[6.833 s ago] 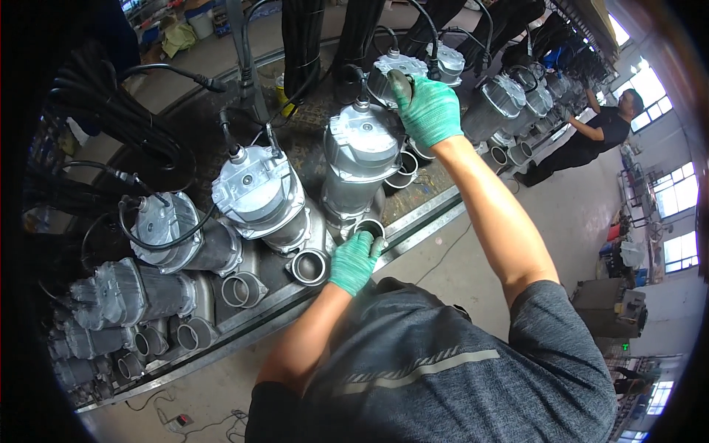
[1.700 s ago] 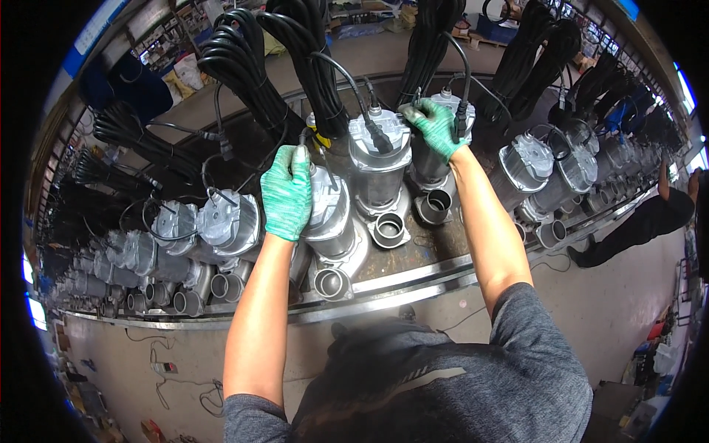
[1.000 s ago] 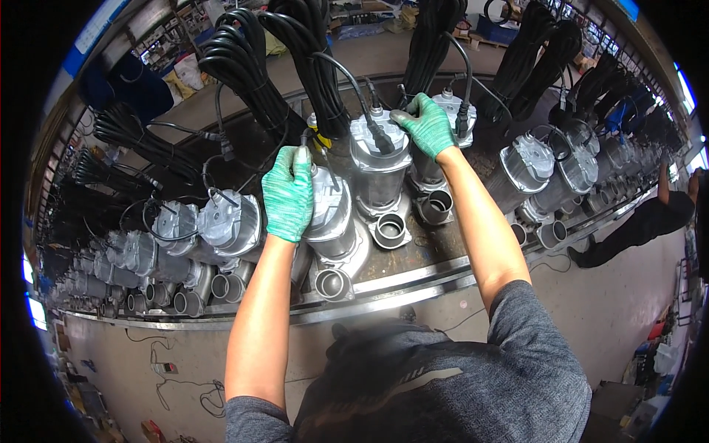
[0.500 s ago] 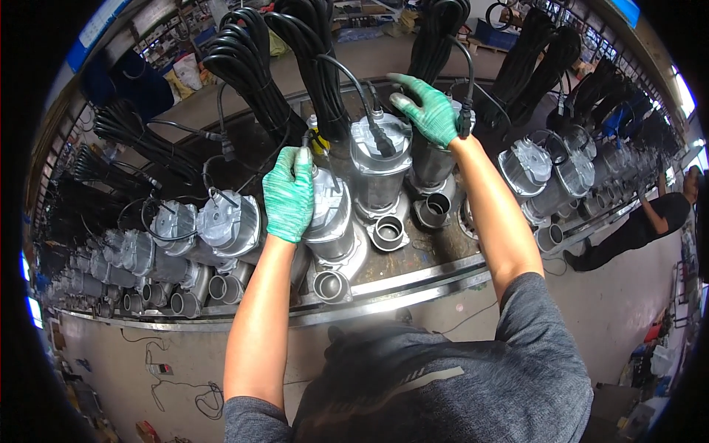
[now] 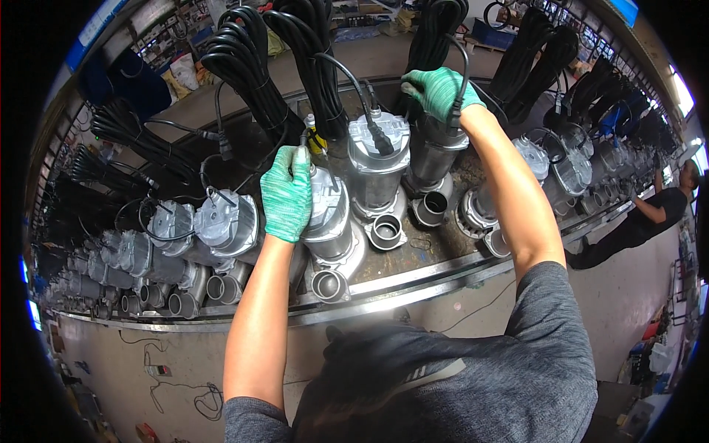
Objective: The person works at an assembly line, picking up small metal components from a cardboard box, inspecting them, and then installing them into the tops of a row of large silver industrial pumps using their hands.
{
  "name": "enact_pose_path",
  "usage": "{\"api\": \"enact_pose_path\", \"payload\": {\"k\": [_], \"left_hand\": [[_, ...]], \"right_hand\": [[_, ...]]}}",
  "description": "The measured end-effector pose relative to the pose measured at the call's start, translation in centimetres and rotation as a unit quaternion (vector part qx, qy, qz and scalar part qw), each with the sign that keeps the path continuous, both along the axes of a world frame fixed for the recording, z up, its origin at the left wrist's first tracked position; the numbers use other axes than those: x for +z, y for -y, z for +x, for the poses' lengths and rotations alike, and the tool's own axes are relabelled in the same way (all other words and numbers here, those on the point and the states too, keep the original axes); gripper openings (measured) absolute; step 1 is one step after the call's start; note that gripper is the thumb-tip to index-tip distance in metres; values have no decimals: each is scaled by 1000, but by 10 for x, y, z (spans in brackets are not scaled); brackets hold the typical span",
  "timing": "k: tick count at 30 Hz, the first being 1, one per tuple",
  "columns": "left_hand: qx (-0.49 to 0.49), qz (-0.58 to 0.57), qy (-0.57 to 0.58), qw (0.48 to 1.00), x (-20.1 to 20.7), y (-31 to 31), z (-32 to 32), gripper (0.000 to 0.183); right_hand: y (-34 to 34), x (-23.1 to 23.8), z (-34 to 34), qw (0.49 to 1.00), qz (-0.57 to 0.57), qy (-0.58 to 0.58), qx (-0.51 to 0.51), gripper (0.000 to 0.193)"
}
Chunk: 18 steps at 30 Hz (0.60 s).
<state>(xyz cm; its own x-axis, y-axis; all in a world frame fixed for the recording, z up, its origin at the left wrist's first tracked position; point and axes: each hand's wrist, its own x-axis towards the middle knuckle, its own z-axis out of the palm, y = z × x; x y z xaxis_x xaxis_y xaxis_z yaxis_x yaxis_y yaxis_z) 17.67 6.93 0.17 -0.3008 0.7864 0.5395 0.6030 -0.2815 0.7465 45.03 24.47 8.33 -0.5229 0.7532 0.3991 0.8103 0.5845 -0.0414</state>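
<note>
My left hand (image 5: 286, 193), in a green knit glove, is closed at the upper side of a silver cylindrical pump (image 5: 327, 210); whatever its fingers hold is hidden behind them. A black-and-yellow object (image 5: 315, 136) stands just beyond its thumb. My right hand (image 5: 445, 94), gloved alike, hovers over or rests on the top of another pump (image 5: 432, 159); contact cannot be told. Its fingers point left, loosely bent, with the thumb apart and nothing visible between. A black cable (image 5: 464, 70) runs down in front of that hand. Between my hands stands a third pump (image 5: 379, 166) with a cable plugged into its top.
Rows of similar pumps (image 5: 171, 219) line the metal-edged bench (image 5: 413, 279) on both sides. Tied bundles of black cable (image 5: 314, 66) rise behind them. At the far right a person in dark clothes (image 5: 642, 221) works at the bench. A cord (image 5: 207, 402) lies on the floor.
My right hand has turned and shifted slightly right, its spread fingers drawing together and bending. My left hand stays almost where it was. The person at right has moved slightly.
</note>
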Motion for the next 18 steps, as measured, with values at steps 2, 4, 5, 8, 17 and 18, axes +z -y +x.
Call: {"api": "enact_pose_path", "payload": {"k": [2,4,5,8,17,18], "left_hand": [[1,4,-3,1000,-1,0,0,30],[4,0,-4,1000,1,1,1,30],[6,-3,-4,1000,1,2,0,30],[-5,1,6,1000,1,1,1,30],[8,-8,-2,1000,-3,0,-2,29],[6,-3,0,1000,-2,-1,-1,29]], "right_hand": [[12,9,-2,997,-36,52,-37,31],[16,11,1,996,-79,46,-24,32],[15,9,7,992,-128,-12,17,32],[10,0,26,937,-268,-180,135,36],[14,8,-24,996,-69,-15,48,30],[12,5,-29,998,-49,7,27,30]]}}
